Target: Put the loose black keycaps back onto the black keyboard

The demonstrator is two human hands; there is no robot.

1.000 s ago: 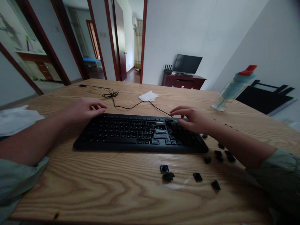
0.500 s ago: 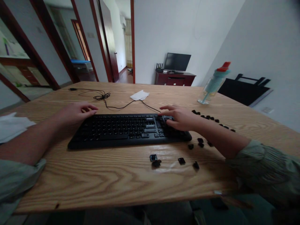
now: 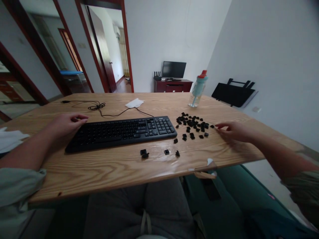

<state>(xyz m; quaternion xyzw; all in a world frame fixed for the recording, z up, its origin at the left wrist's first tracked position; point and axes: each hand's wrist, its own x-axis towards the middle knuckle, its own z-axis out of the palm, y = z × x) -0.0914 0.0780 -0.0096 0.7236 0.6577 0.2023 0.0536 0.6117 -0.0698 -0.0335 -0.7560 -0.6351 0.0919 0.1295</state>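
A black keyboard (image 3: 122,131) lies on the wooden table (image 3: 104,169). My left hand (image 3: 65,121) rests at its left end, fingers curled loosely and touching the keyboard's edge. My right hand (image 3: 233,131) lies on the table to the right of a scattered pile of loose black keycaps (image 3: 193,124), its fingertips reaching the nearest cap; it holds nothing that I can see. A few more keycaps (image 3: 159,152) lie in front of the keyboard near the table's front edge.
A teal bottle with a red cap (image 3: 198,89) stands at the back right of the table. The keyboard's cable (image 3: 99,108) and a white tissue (image 3: 134,103) lie at the back. White paper (image 3: 10,139) sits at the far left.
My right hand has left the keyboard's number pad and moved right to the keycap pile. The view has swung right and pulled back. The left hand stays at the keyboard's left end.
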